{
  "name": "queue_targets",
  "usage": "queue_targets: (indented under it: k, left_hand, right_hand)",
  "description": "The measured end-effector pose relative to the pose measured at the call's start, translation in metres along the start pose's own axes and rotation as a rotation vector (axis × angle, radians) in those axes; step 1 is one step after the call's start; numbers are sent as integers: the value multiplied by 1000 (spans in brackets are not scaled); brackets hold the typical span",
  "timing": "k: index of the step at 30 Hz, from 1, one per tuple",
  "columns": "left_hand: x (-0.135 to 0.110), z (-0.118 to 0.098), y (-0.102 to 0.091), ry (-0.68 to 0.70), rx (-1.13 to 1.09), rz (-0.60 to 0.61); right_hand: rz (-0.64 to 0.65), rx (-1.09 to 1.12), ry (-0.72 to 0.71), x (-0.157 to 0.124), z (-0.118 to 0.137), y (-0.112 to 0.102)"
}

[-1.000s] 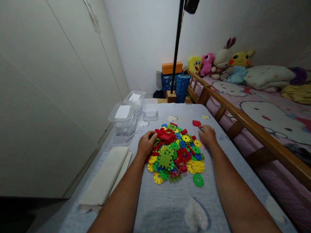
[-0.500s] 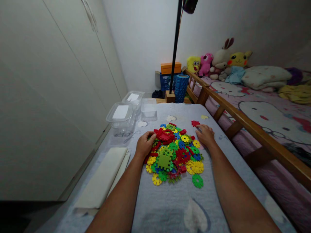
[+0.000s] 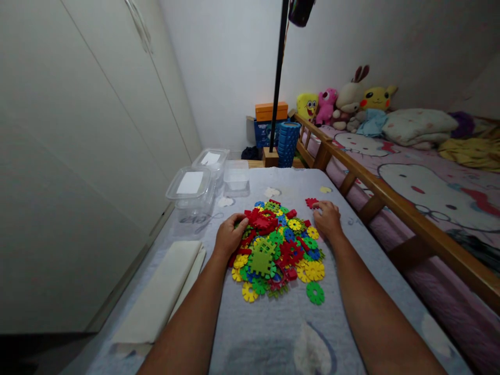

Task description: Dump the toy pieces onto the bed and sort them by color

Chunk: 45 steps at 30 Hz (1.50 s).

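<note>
A heap of plastic interlocking toy pieces [image 3: 262, 263] in red, yellow, green and blue lies on the cloth-covered table [image 3: 273, 333]. My left hand [image 3: 229, 234] curves against the heap's upper left side, thumb apart from the fingers, touching red pieces; some fingertips are hidden. Beyond the heap's upper right, a single red toothed piece [image 3: 311, 202] lies flat on the cloth. My right hand [image 3: 327, 219] rests beside it, fingers loosely bent and a fingertip at its edge. A round green notched piece [image 3: 315, 293] lies at the near right of the heap.
Clear plastic boxes [image 3: 190, 195] stand at the far left, two with white paper on top. Folded cream cloth [image 3: 164, 291] lies along the left side. A wooden bed rail [image 3: 375, 187] runs along the right. A black pole [image 3: 276, 78] stands beyond the table.
The view has shifted slightly, moving the scene a little left and down. My right fingertips look slightly closer to the red piece; my left hand stays against the heap.
</note>
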<state>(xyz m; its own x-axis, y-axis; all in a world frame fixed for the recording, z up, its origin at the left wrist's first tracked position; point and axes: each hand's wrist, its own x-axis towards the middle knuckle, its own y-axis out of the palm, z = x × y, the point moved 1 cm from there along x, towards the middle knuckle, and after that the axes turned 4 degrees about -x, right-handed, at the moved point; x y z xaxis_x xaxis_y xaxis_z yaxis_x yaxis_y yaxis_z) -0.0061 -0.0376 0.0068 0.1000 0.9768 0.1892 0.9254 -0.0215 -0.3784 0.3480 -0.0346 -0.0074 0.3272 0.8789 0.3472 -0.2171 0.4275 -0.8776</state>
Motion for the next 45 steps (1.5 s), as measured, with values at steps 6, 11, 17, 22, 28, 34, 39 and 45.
queue_targets:
  k: [6,11,17,22,28,34,39,45]
  left_hand:
    - [0,-3,-1,-10,2,-7]
    - [1,-3,0,-2,17,-9]
    - [2,-2,0,-1,21,-19]
    - [2,-1,1,6,27,-29]
    - [3,1,1,1,29,-25]
    - [3,2,1,-12,27,-22]
    - [4,4,1,-7,39,-29]
    - [3,4,1,0,32,-28]
  right_hand:
    - [85,-60,-25,-2,5,1]
    - [108,-103,-56,-1,4,4]
    - [51,-107,-36,0,3,3]
    - [95,-130,-14,-2,6,0]
    - [149,-187,-37,-5,9,0]
    - [164,-220,-53,4,11,4]
    - [242,-264,-72,30,14,7]
    - [304,-285,-61,64,19,14]
